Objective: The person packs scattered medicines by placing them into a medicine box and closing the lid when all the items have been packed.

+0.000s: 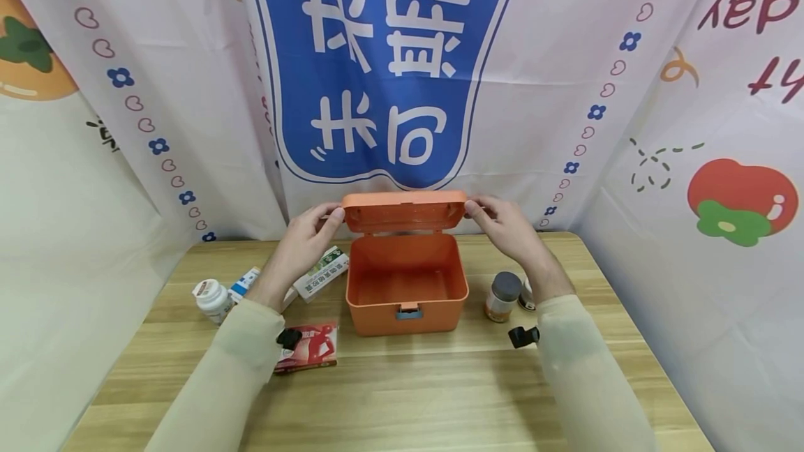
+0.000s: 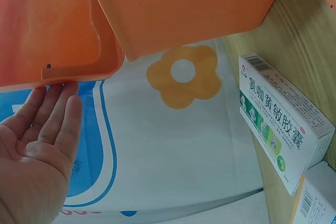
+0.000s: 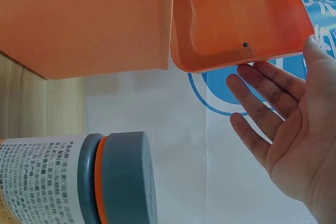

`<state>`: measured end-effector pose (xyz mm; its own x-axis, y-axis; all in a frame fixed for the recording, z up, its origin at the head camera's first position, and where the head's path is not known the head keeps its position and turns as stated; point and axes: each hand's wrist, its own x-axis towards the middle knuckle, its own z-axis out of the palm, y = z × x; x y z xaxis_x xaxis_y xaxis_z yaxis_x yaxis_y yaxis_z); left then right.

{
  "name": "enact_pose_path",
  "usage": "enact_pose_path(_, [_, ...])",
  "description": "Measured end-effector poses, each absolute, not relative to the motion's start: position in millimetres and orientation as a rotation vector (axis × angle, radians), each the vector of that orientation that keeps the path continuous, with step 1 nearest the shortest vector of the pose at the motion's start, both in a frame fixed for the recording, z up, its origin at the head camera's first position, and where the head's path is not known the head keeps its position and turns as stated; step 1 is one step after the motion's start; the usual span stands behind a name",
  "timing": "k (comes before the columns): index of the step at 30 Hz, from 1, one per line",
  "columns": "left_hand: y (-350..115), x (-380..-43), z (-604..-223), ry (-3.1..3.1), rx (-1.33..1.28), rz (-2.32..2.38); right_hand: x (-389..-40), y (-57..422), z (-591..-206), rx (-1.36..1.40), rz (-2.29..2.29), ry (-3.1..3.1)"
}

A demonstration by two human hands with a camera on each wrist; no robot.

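Observation:
An orange plastic box (image 1: 407, 321) stands with its hinged lid (image 1: 405, 215) raised, and its inside looks bare. At the lid's left end is my left hand (image 1: 308, 239); its straight fingertips touch the side of the lid in the left wrist view. My right hand (image 1: 505, 225) touches the lid's right end with thumb and fingertips, its fingers (image 3: 262, 106) nearly straight and spread. On the box's front is a grey-blue latch (image 1: 409, 312). Both palms face inward, with the lid between the two hands.
Left of the box lie a white-green medicine carton (image 1: 322, 274), a red carton (image 1: 314, 346), a blue-white carton (image 1: 243, 284) and a white bottle (image 1: 213, 300). To its right stand a grey-capped jar (image 1: 502, 296) and a partly hidden white container (image 1: 527, 296). A printed curtain (image 1: 534, 89) hangs behind.

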<state>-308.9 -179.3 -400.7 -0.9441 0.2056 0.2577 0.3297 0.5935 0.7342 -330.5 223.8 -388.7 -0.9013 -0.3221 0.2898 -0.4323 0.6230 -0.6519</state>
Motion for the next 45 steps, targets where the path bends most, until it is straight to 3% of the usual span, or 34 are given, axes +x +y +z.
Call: enact_pose_path(45, [-177.7, -320.9, -393.5, -2.727, -0.479, -1.296, -341.7, 219.8, -379.5, 0.534, 1.254, -2.689])
